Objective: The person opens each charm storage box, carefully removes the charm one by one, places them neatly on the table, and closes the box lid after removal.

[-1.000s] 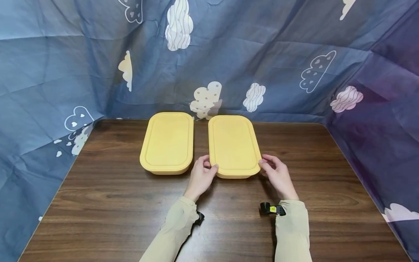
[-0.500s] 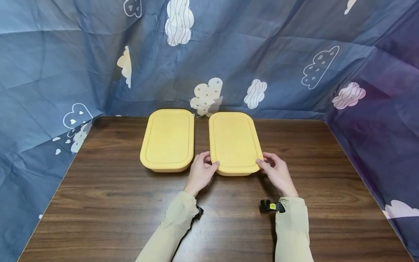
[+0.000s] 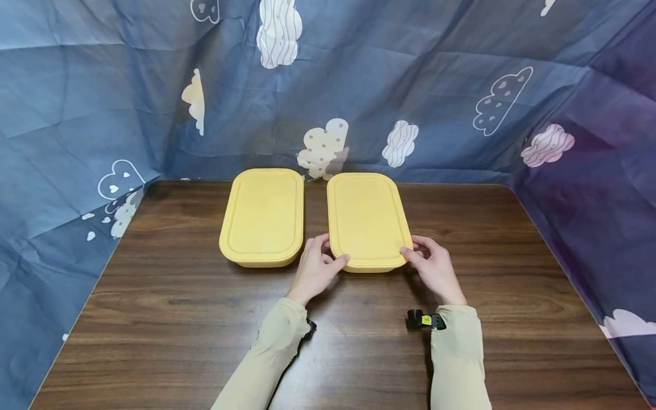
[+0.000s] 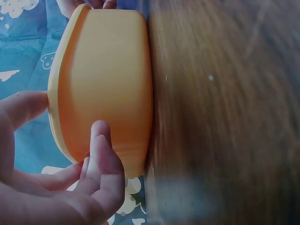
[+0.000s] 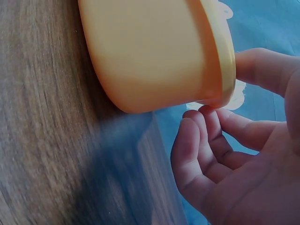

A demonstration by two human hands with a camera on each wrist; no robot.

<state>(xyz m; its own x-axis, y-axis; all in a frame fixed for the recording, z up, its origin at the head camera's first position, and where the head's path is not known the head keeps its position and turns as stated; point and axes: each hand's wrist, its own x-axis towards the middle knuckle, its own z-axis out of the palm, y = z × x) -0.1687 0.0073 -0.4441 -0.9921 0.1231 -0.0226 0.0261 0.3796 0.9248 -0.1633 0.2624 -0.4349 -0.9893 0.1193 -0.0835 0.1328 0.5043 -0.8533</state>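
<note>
Two yellow lidded food containers rest side by side on the table. The right container [image 4: 105,70] has its lid [image 3: 366,219] on, and both hands are at its near corners. At the near left corner, my left hand [image 3: 316,270] pinches the lid's rim, thumb on top and fingers beside and below the edge. My right hand [image 3: 434,270] pinches the near right corner, its thumb on the lid; in the right wrist view the fingertips [image 5: 206,115] curl under the rim. The container's base sits on the table. The left container [image 3: 263,216] stands untouched with its lid on.
A brown wood-grain table [image 3: 179,319] spreads under everything. Blue cloth [image 3: 236,114] with cloud prints hangs behind and along both sides, close behind the containers. A black strap device [image 3: 425,320] sits at the right wrist.
Both thumbs have shifted slightly inward over the lid's near corners. The whole head view has slid a little upward. The containers keep their places on the table.
</note>
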